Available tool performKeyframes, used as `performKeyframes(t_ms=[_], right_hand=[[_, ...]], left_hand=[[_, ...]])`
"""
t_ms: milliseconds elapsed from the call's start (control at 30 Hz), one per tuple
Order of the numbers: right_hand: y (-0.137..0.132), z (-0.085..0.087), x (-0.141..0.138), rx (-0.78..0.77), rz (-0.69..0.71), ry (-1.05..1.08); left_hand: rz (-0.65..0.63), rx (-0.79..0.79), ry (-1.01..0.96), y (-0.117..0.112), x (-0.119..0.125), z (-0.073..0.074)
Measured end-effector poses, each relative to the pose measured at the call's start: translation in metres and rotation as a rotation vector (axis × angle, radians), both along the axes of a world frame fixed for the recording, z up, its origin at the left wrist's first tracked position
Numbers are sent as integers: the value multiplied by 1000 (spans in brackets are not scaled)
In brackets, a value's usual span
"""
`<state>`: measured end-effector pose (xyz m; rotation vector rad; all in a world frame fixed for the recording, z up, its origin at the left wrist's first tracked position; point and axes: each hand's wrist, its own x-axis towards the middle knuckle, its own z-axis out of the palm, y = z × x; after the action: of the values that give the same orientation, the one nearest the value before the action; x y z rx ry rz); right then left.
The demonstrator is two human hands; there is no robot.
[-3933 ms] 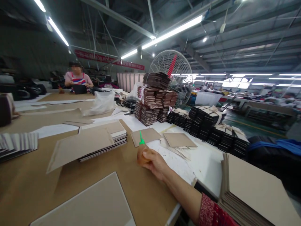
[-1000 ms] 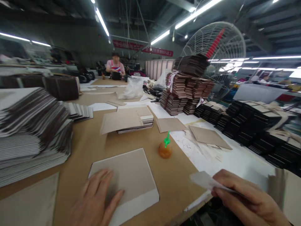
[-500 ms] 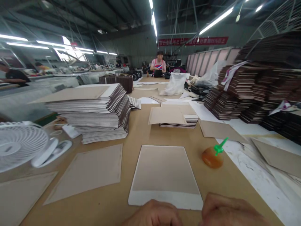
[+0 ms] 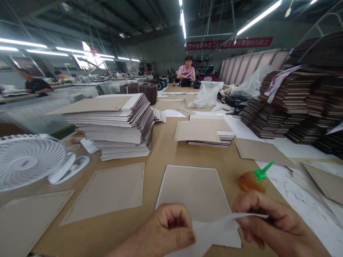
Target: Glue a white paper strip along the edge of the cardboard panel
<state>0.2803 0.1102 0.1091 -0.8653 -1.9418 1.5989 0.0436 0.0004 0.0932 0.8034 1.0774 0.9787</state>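
Both my hands hold one white sheet of paper (image 4: 214, 232) low in front of me. My left hand (image 4: 166, 228) pinches its left edge with curled fingers. My right hand (image 4: 270, 221) grips its right edge, fingers folded over the paper. Under the paper lies a grey cardboard panel with a white border (image 4: 193, 189) on the brown table (image 4: 158, 160). An orange glue bottle with a green nozzle (image 4: 252, 178) lies on its side just beyond my right hand.
A tall stack of panels (image 4: 112, 125) stands at the left, a lower stack (image 4: 206, 134) in the middle. Loose panels (image 4: 109, 191) lie beside mine. A white desk fan (image 4: 29, 160) sits far left. Dark bundled stacks (image 4: 292, 107) fill the right. A person (image 4: 187, 71) sits at the far end.
The view swung left from the dark stacks to the table's middle. My right hand let go of the glue bottle, which now lies on the table. Both hands now hold up the white paper.
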Motion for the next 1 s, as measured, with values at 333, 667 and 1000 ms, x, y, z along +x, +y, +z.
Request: performKeyframes(t_ms=[333,667,1000], right_hand=[[31,-17,-31,-135,-201,44],[57,-40,-38,-253,-290,-17],[64,-64,-36,-180,-339,-191]], left_hand=[[244,32,95,20,-30,-10],[511,-55,165,43,-56,-23],[559,-120,233,48,-63,-40]])
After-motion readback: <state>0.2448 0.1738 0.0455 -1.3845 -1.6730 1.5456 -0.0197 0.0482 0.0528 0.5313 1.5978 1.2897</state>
